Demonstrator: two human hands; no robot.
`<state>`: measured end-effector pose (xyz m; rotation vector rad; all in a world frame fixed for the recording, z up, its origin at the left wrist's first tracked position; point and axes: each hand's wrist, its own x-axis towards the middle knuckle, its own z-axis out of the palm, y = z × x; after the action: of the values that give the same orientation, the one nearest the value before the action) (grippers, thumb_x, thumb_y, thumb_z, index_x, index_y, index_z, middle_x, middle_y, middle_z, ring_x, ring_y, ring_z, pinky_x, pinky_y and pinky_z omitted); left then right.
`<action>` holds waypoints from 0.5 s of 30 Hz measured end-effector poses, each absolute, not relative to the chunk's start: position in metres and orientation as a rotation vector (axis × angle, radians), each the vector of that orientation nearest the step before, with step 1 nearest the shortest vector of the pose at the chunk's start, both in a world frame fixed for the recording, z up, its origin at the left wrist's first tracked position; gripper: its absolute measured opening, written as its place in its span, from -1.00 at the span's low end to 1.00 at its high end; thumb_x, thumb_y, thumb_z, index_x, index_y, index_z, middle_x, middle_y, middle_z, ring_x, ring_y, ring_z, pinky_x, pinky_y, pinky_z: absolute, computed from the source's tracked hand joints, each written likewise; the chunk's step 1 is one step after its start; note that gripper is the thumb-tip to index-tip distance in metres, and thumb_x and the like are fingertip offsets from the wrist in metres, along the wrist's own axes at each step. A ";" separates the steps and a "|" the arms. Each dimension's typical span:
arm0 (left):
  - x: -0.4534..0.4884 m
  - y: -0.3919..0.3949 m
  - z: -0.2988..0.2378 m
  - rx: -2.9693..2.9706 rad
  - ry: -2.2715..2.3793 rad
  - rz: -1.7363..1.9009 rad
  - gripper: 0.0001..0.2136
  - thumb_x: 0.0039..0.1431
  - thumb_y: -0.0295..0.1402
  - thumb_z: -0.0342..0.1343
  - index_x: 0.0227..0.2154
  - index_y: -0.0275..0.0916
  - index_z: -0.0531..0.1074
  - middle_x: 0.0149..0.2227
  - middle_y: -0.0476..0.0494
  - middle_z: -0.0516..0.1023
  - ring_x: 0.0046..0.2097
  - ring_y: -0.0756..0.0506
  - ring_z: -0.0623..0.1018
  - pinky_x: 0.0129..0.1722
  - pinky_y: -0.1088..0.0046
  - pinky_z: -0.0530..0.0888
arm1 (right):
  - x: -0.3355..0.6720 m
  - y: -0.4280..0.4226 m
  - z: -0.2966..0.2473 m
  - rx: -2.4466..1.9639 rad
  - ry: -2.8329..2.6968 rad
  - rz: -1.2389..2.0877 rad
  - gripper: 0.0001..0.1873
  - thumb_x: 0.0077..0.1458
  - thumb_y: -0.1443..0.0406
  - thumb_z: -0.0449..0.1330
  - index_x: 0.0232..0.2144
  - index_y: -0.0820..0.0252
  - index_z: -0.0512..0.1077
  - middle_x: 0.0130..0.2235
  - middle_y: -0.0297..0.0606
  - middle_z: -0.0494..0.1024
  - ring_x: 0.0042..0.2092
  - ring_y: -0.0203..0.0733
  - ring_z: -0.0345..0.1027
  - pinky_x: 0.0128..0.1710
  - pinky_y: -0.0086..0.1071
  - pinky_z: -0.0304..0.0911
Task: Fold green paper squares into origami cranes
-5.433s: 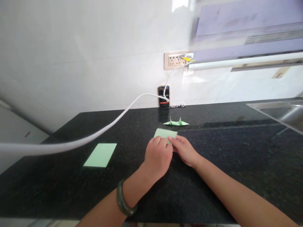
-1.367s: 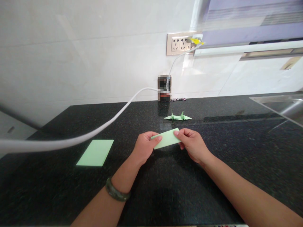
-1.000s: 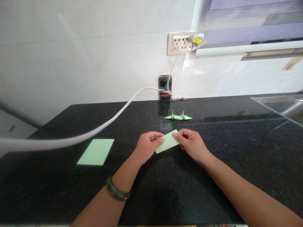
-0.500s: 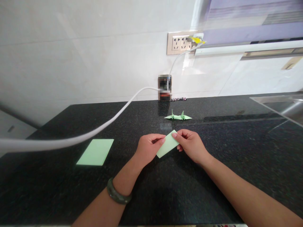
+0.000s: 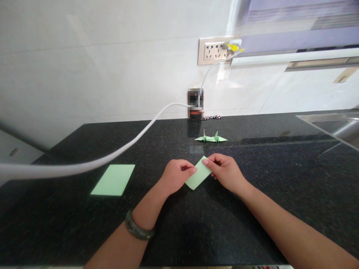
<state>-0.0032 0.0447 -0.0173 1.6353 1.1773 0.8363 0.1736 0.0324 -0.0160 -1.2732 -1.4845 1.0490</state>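
Note:
A light green rectangle of folded paper (image 5: pixel 198 175) is held at a tilt above the counter, between both hands. My left hand (image 5: pixel 178 175) pinches its left edge between thumb and fingers. At the upper right edge, my right hand (image 5: pixel 224 170) grips it with the thumb on top; some fingers are hidden behind. Beyond the hands, two green origami cranes (image 5: pixel 211 138) stand side by side with their wings touching. Off to the left lies a flat stack of green paper sheets (image 5: pixel 113 180).
On the black speckled countertop (image 5: pixel 70 228), a pixelated upright device (image 5: pixel 195 104) leans at the wall beside a beaded string (image 5: pixel 212 117). A white cable (image 5: pixel 126 147) crosses the left foreground. Wall sockets (image 5: pixel 214 51) are above, and a sink edge (image 5: pixel 328 132) is at the far right.
The folded paper has turned slightly, its lower corner shifting a little right and down. Both hands keep their hold, with the left thumb reaching slightly lower on the paper.

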 end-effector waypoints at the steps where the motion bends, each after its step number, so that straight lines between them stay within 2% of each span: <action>1: -0.003 0.044 -0.018 1.642 1.172 0.827 -0.83 -0.10 -0.27 0.11 -0.53 -0.28 0.50 -0.54 -0.11 0.50 -0.50 -0.03 0.41 -0.53 0.51 0.28 | 0.174 0.032 -0.016 -1.266 -1.483 1.050 -0.70 -0.05 0.10 0.13 -0.57 0.23 0.35 -0.67 -0.41 0.27 -0.65 -0.40 0.09 -0.68 -0.50 0.03; 3: -0.002 0.044 -0.017 1.640 1.160 0.827 -0.83 -0.09 -0.27 0.12 -0.54 -0.28 0.49 -0.55 -0.10 0.49 -0.50 -0.02 0.40 -0.53 0.51 0.28 | 0.173 0.032 -0.014 -1.244 -1.440 1.083 -0.72 -0.06 0.10 0.14 -0.54 0.23 0.36 -0.64 -0.40 0.28 -0.64 -0.42 0.08 -0.69 -0.51 0.02; 7: 0.001 0.041 -0.012 1.499 1.136 0.930 -0.82 -0.08 -0.27 0.11 -0.54 -0.31 0.46 -0.56 -0.08 0.47 -0.52 0.00 0.39 -0.52 0.51 0.30 | 0.168 0.029 -0.013 -1.161 -1.225 1.240 -0.67 -0.15 0.11 0.21 -0.35 0.20 0.35 -0.54 -0.41 0.33 -0.63 -0.44 0.06 -0.72 -0.54 0.00; 15: 0.007 0.035 -0.008 1.311 1.062 1.039 -0.84 -0.08 -0.31 0.14 -0.52 -0.34 0.44 -0.55 -0.08 0.48 -0.52 0.02 0.40 -0.51 0.52 0.32 | 0.156 0.020 -0.014 -1.085 -1.234 1.473 -0.72 -0.14 0.15 0.21 -0.40 0.25 0.41 -0.52 -0.35 0.38 -0.62 -0.46 0.02 -0.71 -0.55 -0.09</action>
<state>0.0073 0.0348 -0.0076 1.3111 1.0617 1.0386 0.1562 0.0204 -0.0140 -1.0853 -1.2337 1.4726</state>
